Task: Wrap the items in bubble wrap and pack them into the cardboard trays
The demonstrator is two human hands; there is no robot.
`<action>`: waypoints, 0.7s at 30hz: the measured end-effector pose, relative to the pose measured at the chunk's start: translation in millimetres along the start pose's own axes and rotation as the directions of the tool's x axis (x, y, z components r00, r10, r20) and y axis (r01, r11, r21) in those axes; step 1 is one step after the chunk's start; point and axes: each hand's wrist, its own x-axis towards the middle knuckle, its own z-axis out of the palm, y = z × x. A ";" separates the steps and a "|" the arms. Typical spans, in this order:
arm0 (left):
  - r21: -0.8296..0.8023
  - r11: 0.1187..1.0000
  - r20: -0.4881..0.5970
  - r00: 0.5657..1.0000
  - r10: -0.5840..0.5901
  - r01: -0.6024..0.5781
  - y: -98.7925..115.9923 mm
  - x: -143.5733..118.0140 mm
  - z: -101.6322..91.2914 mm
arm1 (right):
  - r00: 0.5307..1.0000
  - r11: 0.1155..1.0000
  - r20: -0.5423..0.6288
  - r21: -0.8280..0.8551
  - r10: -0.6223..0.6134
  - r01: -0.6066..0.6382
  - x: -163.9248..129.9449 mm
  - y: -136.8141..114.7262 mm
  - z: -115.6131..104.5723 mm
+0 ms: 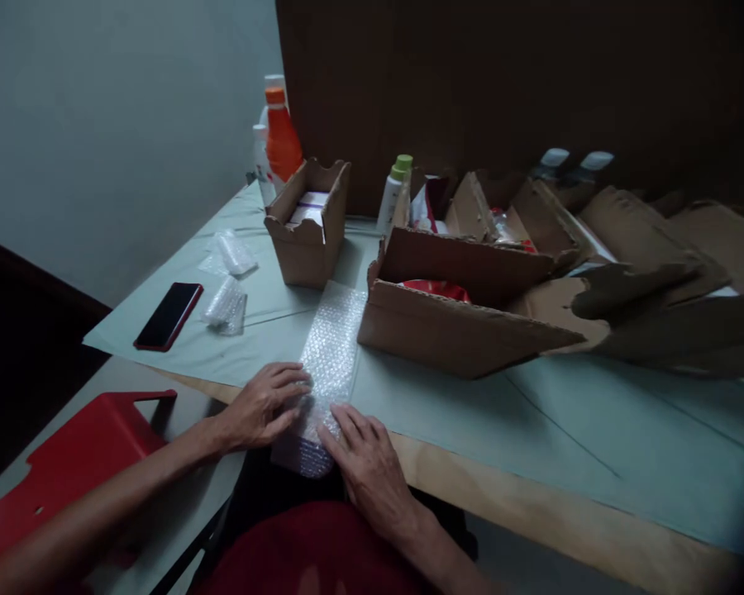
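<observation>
At the near edge of the counter (pixel 533 430), a strip of bubble wrap (pixel 330 355) is lying lengthwise, its near end rolled into a small bundle. Both hands are pressing flat on that bundle: the left hand (pixel 261 405) is resting open with fingers spread on its left side, the right hand (pixel 367 463) is lying open on its right side, neither clamped around anything. What is inside the roll I cannot tell. Most of the strip is stretching away unrolled toward the torn cardboard box (pixel 459 322), so the wrapping looks only begun. Two small wrapped packets (pixel 229 281) are sitting beside a phone (pixel 169 316), apparently finished, and a smaller open box (pixel 310 223) is standing behind.
</observation>
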 end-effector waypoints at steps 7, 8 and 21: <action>-0.326 0.922 0.053 0.977 -0.205 0.211 -8.5 5.4 -2.9 | 0.973 0.931 -0.138 0.342 0.183 -0.126 33.0 -6.3 -2.5; -0.436 0.862 0.070 0.965 -0.254 0.259 -12.0 4.8 -5.7 | 0.958 0.874 -0.100 0.442 0.270 -0.200 37.6 -3.5 -5.2; -0.449 0.747 -0.091 0.807 -0.583 0.490 -9.9 22.1 18.1 | 0.839 0.766 -0.073 0.455 0.540 -0.453 55.9 25.3 -13.5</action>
